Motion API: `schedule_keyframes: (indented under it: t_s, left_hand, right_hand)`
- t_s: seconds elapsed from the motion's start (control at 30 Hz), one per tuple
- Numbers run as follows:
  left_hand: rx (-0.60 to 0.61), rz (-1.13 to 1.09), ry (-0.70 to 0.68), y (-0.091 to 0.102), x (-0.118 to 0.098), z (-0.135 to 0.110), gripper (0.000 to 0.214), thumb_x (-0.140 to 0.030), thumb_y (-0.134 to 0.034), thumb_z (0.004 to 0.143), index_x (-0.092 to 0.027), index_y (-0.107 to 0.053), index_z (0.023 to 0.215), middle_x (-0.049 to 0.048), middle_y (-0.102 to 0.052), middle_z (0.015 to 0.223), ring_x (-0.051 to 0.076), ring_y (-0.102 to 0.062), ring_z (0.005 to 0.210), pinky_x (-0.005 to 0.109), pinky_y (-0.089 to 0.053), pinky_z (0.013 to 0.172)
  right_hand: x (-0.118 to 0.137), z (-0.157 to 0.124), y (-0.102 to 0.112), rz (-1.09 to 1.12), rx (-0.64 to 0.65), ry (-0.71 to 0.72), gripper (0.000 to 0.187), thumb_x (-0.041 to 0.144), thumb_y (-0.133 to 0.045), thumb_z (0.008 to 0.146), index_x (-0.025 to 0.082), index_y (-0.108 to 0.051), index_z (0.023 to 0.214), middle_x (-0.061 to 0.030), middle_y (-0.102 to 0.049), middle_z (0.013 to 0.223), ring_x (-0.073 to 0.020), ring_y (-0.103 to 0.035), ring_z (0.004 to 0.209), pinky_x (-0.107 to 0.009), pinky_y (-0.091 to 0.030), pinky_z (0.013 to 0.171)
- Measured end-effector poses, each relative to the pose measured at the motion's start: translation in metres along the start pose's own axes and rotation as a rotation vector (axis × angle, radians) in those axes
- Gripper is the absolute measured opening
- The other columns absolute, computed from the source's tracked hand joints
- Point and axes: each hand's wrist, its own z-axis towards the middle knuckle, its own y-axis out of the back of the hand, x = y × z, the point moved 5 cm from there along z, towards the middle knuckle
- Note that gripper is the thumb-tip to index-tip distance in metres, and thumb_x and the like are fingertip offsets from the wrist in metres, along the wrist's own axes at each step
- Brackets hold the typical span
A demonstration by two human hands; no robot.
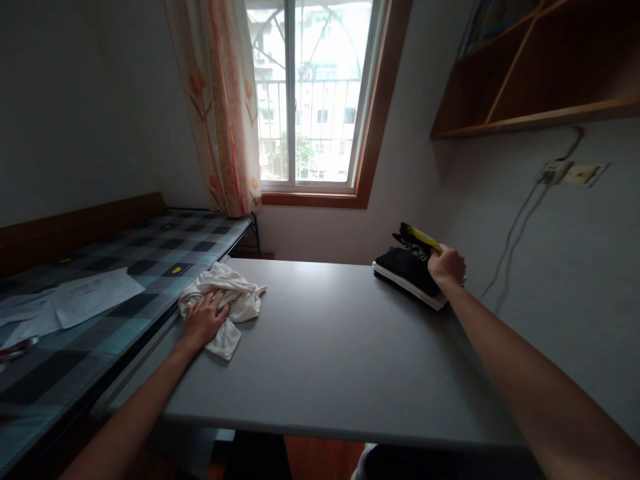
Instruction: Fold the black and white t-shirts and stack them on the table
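On the left of the desk, a crumpled white garment point(245, 293) lies in a loose heap, one corner trailing toward me. My left hand point(206, 319) rests on top of it, fingers laid out across the fabric. At the far right, my right hand point(447, 265) is closed around the edge of a black folded garment point(417, 247) with a yellow part and pale lettering. It is raised at an angle over a stack of folded clothes point(400, 267), black on top with white layers below. My right fingertips are partly hidden.
The grey desk point(310, 347) stands beside a bed with a checked mattress point(200, 237), where papers point(75, 300) lie. A curtain point(225, 107) hangs by the window. A wooden shelf point(530, 120) and a plugged-in cable point(515, 227) are on the right wall.
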Motion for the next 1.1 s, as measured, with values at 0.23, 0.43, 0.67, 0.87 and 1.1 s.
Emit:
schedule_keyframes:
  t_s: [0.23,0.43,0.67,0.87,1.1]
  left_hand:
    - [-0.01,-0.021,-0.001,0.006,-0.003,-0.004,0.05,-0.041,-0.04,0.091,-0.02,-0.052,0.135,0.014,-0.056,0.134,0.03,-0.049,0.123,0.045,-0.036,0.101]
    - [-0.003,-0.042,-0.013,0.01,-0.004,-0.005,0.052,-0.04,-0.039,0.091,-0.018,-0.051,0.136,0.0144,-0.056,0.133,0.03,-0.048,0.125,0.045,-0.037,0.101]
    - [-0.009,-0.061,-0.023,0.008,-0.003,-0.004,0.051,-0.037,-0.042,0.09,-0.019,-0.05,0.137,0.0132,-0.056,0.133,0.029,-0.049,0.124,0.043,-0.038,0.099]
    - [-0.007,-0.062,-0.021,0.007,-0.004,-0.004,0.052,-0.037,-0.043,0.088,-0.018,-0.05,0.136,0.0145,-0.056,0.133,0.031,-0.049,0.122,0.045,-0.039,0.099]
    - [-0.007,-0.056,-0.017,0.006,-0.003,-0.004,0.05,-0.036,-0.043,0.089,-0.019,-0.051,0.135,0.0141,-0.057,0.132,0.03,-0.049,0.123,0.043,-0.038,0.099]
  right_hand:
    - [0.102,-0.06,-0.001,0.32,0.167,0.302,0.038,0.049,-0.059,0.078,0.015,-0.074,0.086,-0.0092,-0.07,0.077,-0.0245,-0.065,0.077,-0.029,-0.045,0.066]
    - [0.17,-0.156,-0.054,0.805,0.829,0.225,0.04,0.055,-0.069,0.062,0.015,-0.068,0.061,0.0028,-0.052,0.048,-0.011,-0.046,0.047,-0.023,-0.033,0.045]
    - [0.144,-0.104,-0.01,0.778,0.547,0.197,0.039,0.038,-0.064,0.074,0.014,-0.066,0.106,-0.0047,-0.069,0.079,-0.0166,-0.062,0.068,-0.025,-0.047,0.06]
    - [0.089,-0.1,-0.01,-0.079,0.451,0.436,0.033,0.019,-0.06,0.08,0.019,-0.067,0.112,-0.0135,-0.067,0.108,-0.0246,-0.065,0.094,-0.033,-0.049,0.082]
    - [0.141,-0.188,-0.036,0.213,0.709,1.159,0.023,0.026,-0.061,0.084,0.02,-0.07,0.105,-0.0078,-0.067,0.115,-0.0218,-0.057,0.114,-0.034,-0.04,0.1]
